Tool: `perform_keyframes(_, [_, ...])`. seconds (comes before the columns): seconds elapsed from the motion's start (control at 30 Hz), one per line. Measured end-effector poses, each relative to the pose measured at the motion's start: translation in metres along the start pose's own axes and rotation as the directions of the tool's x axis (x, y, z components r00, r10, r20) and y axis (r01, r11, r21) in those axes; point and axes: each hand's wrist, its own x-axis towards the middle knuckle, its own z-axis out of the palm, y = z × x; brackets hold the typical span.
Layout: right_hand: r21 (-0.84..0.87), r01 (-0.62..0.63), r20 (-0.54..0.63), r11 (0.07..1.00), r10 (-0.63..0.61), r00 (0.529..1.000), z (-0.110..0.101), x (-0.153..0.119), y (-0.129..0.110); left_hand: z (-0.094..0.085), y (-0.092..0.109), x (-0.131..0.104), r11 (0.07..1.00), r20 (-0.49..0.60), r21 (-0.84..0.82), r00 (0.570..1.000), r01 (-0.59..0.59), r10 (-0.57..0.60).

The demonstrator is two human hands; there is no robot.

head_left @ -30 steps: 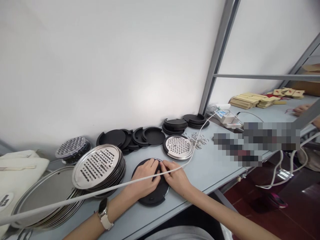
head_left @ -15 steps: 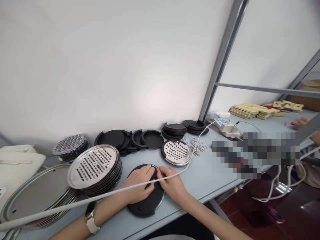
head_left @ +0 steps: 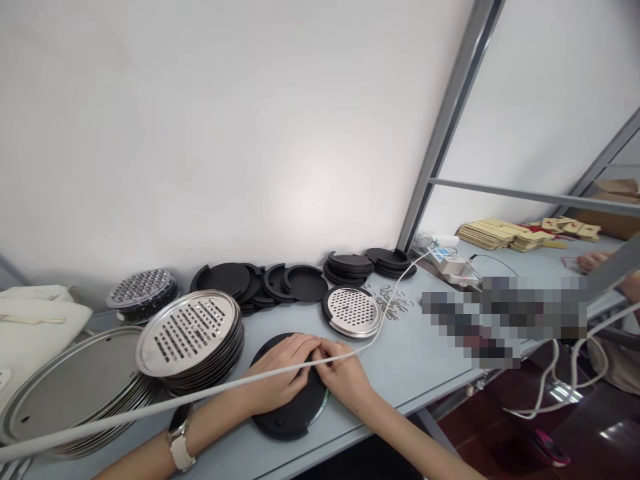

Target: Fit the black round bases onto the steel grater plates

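Left hand (head_left: 283, 373) and right hand (head_left: 340, 370) narrow, fingertips together on black disc (head_left: 287, 413), disc on surface (head_left: 400, 360), graters (head_left: 190, 337) near.

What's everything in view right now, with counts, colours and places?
Notched disc: one, black, under the hands
Slotted plates: one stack, silver, left
Large plates: one stack, grey, far left
Studded discs: one pile, silver, left by wall
Black holders: many, black, along wall
Holed plate: one on top, silver, mid-table
Clips: uncounted, silver, beside it
Cable: one, white, across view
Bag: one, white, left edge
Boards: several stacks, pale yellow, far right
Table: grey-blue, below
Pixelated patch: contents unclear, right
Co-worker's hand: one, far right
Watch: one, white strap, left wrist
Left hand, right hand: two, bare, centre
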Motion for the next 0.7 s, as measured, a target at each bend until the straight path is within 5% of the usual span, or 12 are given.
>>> perform_keyframes(0.7, [0.002,-0.037,0.015,0.999,0.037,0.999,0.0017,-0.0007,0.0013,-0.0045,0.0039,0.0019,0.996,0.009,-0.090,1.000,0.022,-0.021])
